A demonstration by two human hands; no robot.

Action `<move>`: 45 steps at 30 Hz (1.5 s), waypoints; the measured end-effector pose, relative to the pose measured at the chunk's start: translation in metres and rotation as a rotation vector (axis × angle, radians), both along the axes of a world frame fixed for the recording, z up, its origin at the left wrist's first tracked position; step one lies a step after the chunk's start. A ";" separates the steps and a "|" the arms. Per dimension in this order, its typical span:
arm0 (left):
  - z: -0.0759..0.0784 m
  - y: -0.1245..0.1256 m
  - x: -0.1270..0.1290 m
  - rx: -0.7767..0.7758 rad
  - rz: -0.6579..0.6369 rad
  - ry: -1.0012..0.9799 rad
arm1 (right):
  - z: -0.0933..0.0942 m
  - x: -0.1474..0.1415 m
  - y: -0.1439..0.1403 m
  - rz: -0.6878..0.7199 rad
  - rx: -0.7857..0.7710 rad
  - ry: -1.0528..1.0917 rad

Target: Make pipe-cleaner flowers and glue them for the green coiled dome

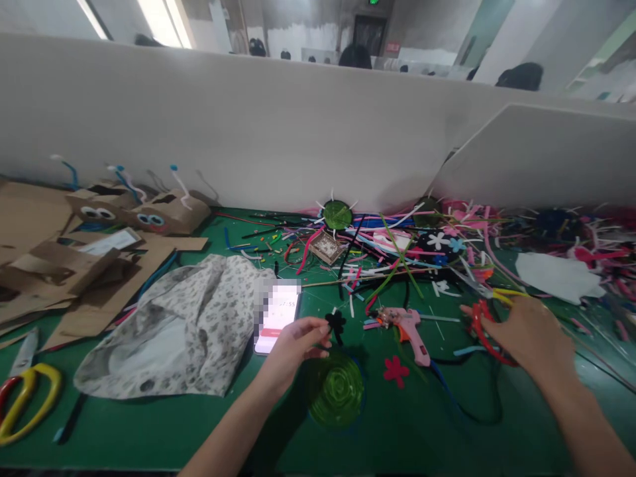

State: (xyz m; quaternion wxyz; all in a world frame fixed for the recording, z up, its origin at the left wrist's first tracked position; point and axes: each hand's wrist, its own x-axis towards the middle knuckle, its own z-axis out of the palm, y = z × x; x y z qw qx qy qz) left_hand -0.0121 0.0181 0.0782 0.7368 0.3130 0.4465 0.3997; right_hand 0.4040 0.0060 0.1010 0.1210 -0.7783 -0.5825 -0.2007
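Observation:
Between the thumb and fingers of my left hand (304,339) is a small black pipe-cleaner flower (336,322). Just below it, a round green coil (338,391) lies on the table. My right hand (524,334) has its fingers closed around the scissors (489,344), which have red and yellow handles; their blades point up and left. A pink glue gun (411,334) rests between my two hands, its blue cord trailing to the right. Beside the coil lies a red flower shape (396,371).
A phone (281,315) and a patterned cloth (193,324) lie left of my hands. Another pair of scissors (30,391) sits at the far left, below cardboard pieces (163,212). Heaped pipe cleaners (387,245) line the white partition (278,126). A white sheet (559,277) lies right.

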 end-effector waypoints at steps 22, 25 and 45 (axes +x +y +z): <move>0.000 -0.004 0.010 0.127 -0.109 0.074 | 0.011 -0.143 -0.050 0.626 -0.116 -0.108; 0.001 -0.005 0.013 0.153 -0.098 0.097 | 0.009 -0.146 -0.054 0.592 -0.109 -0.092; 0.004 -0.007 0.025 0.167 0.102 0.041 | 0.015 -0.181 -0.069 0.399 -0.039 -0.210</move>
